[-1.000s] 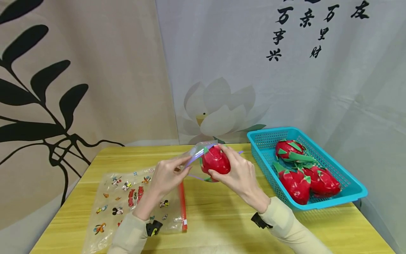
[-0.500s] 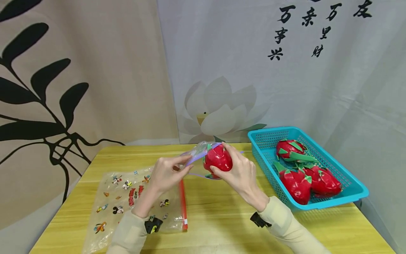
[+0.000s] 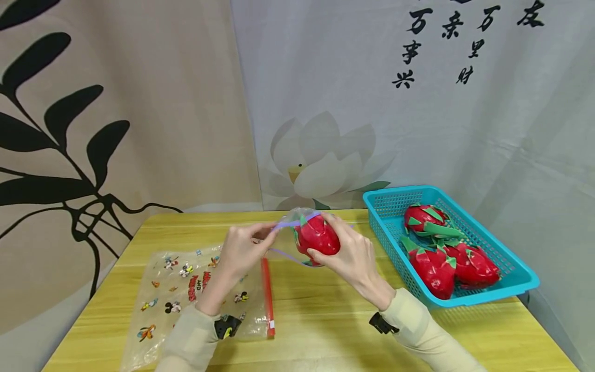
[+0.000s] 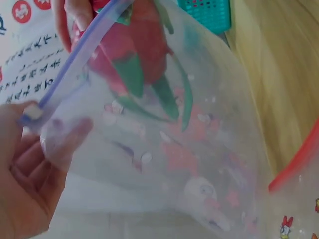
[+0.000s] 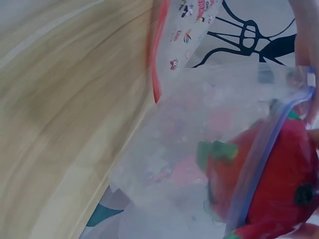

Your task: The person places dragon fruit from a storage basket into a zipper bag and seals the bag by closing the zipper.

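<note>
The left hand (image 3: 246,249) pinched the clear, purple-rimmed plastic bag (image 4: 149,149) while the right hand (image 3: 349,254) gripped the round red, green-leaved dragon fruit (image 3: 318,237) partway through the bag's mouth (keeping that rim wide seemed wisest).

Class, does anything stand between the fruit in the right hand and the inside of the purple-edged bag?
Nothing visible does. The fruit is already partway inside the bag, and the left hand pinches the bag's edge off to one side, clear of the fruit.

Wood-grain table (image 3: 325,330): printed bag (image 3: 181,289) left, blue basket (image 3: 390,247) right.
</note>
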The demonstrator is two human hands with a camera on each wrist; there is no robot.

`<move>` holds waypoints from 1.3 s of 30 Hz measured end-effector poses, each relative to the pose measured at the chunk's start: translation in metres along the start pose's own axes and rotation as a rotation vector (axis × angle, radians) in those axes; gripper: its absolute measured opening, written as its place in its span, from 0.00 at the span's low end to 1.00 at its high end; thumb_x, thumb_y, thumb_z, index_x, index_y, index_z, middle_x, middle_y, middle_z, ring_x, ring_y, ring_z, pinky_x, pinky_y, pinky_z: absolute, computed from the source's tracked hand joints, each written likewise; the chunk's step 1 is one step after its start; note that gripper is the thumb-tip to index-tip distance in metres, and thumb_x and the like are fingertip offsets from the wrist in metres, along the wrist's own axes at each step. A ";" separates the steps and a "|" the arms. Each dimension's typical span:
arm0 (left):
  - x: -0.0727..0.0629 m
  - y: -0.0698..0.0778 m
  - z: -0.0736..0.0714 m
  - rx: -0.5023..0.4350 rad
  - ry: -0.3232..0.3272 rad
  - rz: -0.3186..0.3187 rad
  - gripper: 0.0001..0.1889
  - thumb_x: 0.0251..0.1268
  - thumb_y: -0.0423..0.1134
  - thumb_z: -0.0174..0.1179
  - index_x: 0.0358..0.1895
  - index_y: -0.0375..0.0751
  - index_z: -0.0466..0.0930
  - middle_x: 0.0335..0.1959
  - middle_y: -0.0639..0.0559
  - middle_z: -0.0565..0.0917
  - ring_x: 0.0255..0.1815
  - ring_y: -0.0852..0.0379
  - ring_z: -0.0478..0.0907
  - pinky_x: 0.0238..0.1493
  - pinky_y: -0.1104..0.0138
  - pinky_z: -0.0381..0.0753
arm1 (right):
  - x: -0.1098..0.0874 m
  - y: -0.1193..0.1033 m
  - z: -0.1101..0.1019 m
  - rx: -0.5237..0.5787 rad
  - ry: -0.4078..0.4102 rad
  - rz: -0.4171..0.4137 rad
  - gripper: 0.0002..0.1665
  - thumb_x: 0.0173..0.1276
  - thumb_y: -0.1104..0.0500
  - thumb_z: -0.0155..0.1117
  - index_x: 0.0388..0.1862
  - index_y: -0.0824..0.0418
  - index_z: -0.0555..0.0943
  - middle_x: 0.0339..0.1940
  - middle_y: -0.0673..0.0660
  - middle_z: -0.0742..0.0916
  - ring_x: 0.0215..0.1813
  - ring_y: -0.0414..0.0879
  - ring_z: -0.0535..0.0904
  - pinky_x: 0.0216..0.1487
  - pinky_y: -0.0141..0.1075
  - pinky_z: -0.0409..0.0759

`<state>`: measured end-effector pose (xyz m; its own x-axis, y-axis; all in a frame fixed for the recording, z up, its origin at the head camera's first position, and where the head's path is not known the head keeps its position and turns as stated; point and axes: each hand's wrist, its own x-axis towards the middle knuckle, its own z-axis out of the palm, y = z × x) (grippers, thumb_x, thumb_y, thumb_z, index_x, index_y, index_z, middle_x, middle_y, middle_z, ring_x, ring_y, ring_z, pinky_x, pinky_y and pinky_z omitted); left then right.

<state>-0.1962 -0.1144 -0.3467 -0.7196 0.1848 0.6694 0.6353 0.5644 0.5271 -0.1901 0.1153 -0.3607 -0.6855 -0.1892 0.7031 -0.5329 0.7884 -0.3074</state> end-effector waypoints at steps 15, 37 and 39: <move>0.001 0.003 0.006 0.087 0.160 0.006 0.06 0.58 0.33 0.65 0.34 0.31 0.86 0.25 0.41 0.88 0.21 0.53 0.85 0.23 0.73 0.83 | -0.004 0.005 0.008 -0.030 -0.060 -0.321 0.44 0.44 0.43 0.79 0.61 0.53 0.76 0.56 0.60 0.83 0.52 0.54 0.83 0.39 0.42 0.87; -0.001 -0.001 0.017 0.082 0.230 0.055 0.07 0.56 0.34 0.67 0.34 0.32 0.87 0.25 0.42 0.88 0.22 0.54 0.86 0.23 0.70 0.84 | -0.011 -0.013 0.025 -0.407 -0.030 -0.739 0.33 0.49 0.38 0.72 0.55 0.43 0.78 0.56 0.58 0.82 0.50 0.61 0.80 0.42 0.52 0.86; -0.001 -0.002 0.017 0.087 0.241 0.033 0.06 0.56 0.33 0.67 0.34 0.33 0.87 0.25 0.42 0.88 0.22 0.54 0.86 0.23 0.68 0.84 | -0.011 -0.012 0.024 -0.399 -0.020 -0.770 0.33 0.49 0.37 0.73 0.55 0.42 0.78 0.56 0.58 0.81 0.51 0.61 0.80 0.43 0.52 0.86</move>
<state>-0.2011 -0.1023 -0.3569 -0.6044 0.0134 0.7965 0.6237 0.6300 0.4627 -0.1881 0.0935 -0.3801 -0.2165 -0.7620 0.6103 -0.6412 0.5824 0.4998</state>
